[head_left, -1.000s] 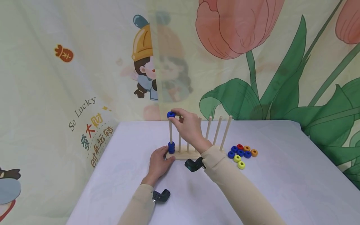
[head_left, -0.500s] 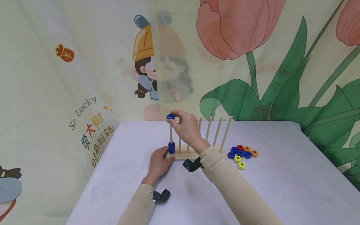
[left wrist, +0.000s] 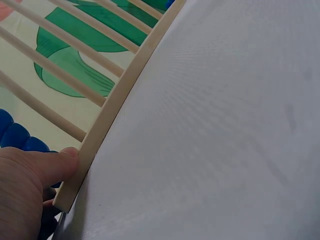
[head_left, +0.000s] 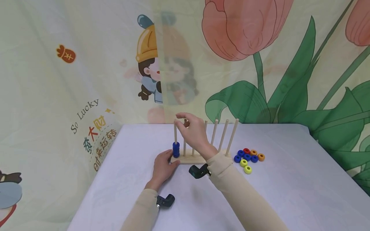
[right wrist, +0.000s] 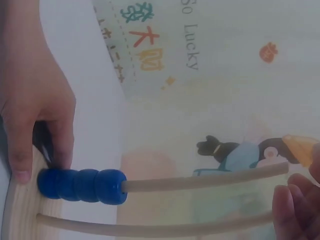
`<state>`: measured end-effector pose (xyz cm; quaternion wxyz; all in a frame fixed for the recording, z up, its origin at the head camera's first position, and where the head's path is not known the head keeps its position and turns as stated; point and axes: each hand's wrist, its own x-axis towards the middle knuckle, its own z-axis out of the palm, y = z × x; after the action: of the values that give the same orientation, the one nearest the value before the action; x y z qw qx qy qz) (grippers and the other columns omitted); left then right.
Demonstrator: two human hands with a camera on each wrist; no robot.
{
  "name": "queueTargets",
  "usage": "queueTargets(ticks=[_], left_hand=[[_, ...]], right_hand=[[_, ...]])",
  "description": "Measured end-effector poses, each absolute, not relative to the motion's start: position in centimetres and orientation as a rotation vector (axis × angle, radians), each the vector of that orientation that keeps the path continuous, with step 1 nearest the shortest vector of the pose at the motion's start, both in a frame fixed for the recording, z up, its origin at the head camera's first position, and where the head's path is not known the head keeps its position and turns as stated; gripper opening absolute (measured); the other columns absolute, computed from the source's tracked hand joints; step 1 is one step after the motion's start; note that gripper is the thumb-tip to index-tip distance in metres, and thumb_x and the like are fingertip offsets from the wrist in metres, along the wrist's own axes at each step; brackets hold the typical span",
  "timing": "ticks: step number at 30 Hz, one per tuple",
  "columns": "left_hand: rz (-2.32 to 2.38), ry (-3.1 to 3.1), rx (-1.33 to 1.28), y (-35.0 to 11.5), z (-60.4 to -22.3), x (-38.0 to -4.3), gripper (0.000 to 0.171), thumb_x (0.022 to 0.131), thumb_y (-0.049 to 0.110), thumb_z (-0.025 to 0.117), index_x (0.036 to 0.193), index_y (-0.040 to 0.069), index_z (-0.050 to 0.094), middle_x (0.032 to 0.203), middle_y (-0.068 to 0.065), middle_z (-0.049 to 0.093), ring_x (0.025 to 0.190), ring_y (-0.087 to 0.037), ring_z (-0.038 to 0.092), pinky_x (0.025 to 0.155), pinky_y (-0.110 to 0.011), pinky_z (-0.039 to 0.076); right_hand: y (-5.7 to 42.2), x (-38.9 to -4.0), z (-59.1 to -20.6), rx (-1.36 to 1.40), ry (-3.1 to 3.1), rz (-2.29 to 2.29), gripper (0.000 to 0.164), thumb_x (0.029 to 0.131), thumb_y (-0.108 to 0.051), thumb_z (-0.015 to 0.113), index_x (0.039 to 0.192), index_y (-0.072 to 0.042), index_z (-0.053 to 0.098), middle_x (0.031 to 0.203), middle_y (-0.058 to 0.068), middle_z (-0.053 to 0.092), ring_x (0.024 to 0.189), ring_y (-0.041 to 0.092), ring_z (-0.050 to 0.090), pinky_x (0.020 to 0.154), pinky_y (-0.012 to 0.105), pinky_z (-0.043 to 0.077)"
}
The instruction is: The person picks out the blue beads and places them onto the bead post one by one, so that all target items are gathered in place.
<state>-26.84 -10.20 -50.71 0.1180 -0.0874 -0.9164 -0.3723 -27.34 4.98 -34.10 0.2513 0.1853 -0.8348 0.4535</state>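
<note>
A wooden peg rack [head_left: 188, 159] with a row of upright pegs stands on the table. Several blue beads [head_left: 176, 150] are stacked at the foot of its leftmost peg [head_left: 175, 133]. My left hand [head_left: 162, 168] grips the rack's left end; in the left wrist view its thumb [left wrist: 62, 162] lies on the base edge beside the beads. Near the top of the leftmost peg is my right hand [head_left: 194, 131], thumb and forefinger apart with nothing between them. The right wrist view shows the bead stack [right wrist: 82, 186] low on the peg and the right fingertips [right wrist: 284, 207] at its free end.
Right of the rack lies a loose group of beads: several blue ones [head_left: 247, 157], one red [head_left: 246, 150], two orange [head_left: 261, 157] and two yellow [head_left: 247, 169]. A white cloth covers the table [head_left: 289, 186]. Behind it hangs a printed curtain [head_left: 173, 41].
The blue bead that my right hand pinched at the top of the leftmost peg has been let go and now sits on the stack below. My left hand has stayed in place.
</note>
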Motion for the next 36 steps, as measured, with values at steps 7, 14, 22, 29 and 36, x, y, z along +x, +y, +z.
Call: queueTargets(ticks=[7, 14, 22, 29, 36], left_hand=[[-1.073, -2.657, -0.275, -10.3, -50.6, -26.9, 0.057, 0.083, 0.026, 0.078, 0.129, -0.003, 0.060, 0.132, -0.018, 0.060, 0.126, -0.037, 0.051, 0.109, -0.052, 0.036], [-1.085, -2.641, -0.298, -10.4, -50.8, -26.9, 0.058, 0.083, 0.027, 0.078, 0.128, -0.004, 0.060, 0.131, -0.019, 0.060, 0.125, -0.037, 0.052, 0.109, -0.052, 0.035], [-1.095, -2.632, -0.313, -10.3, -50.5, -26.9, 0.055, 0.084, 0.023, 0.077, 0.129, -0.004, 0.060, 0.132, -0.020, 0.059, 0.127, -0.038, 0.050, 0.110, -0.053, 0.033], [-1.105, -2.646, -0.297, -10.3, -50.6, -26.8, 0.056, 0.084, 0.024, 0.077, 0.129, -0.005, 0.060, 0.132, -0.019, 0.059, 0.127, -0.038, 0.050, 0.110, -0.052, 0.033], [-1.110, -2.653, -0.291, -10.2, -50.8, -26.8, 0.057, 0.083, 0.024, 0.078, 0.128, -0.006, 0.060, 0.131, -0.020, 0.059, 0.126, -0.039, 0.050, 0.110, -0.053, 0.033]], right_hand=[[5.7, -25.7, -35.0, 0.523, -2.189, 1.369, 0.020, 0.094, -0.016, 0.065, 0.112, -0.009, 0.071, 0.108, 0.002, 0.071, 0.069, 0.009, 0.064, 0.056, 0.025, 0.054], [7.7, -24.1, -38.7, 0.449, -2.213, 1.410, 0.015, 0.093, -0.010, 0.065, 0.106, -0.007, 0.072, 0.100, 0.003, 0.074, 0.066, 0.013, 0.064, 0.056, 0.023, 0.053], [10.3, -22.6, -43.2, 0.174, -2.256, 1.624, 0.015, 0.095, -0.016, 0.064, 0.106, -0.010, 0.072, 0.098, 0.004, 0.073, 0.072, 0.035, 0.064, 0.053, 0.024, 0.053], [13.3, -21.2, -46.3, -0.031, -2.356, 1.611, 0.020, 0.094, -0.021, 0.066, 0.108, -0.009, 0.072, 0.098, 0.003, 0.071, 0.071, 0.024, 0.063, 0.057, 0.023, 0.052], [16.4, -20.5, -48.3, -0.243, -2.456, 1.478, 0.021, 0.095, -0.021, 0.063, 0.110, -0.010, 0.071, 0.099, 0.004, 0.070, 0.081, 0.018, 0.057, 0.066, 0.024, 0.048]])
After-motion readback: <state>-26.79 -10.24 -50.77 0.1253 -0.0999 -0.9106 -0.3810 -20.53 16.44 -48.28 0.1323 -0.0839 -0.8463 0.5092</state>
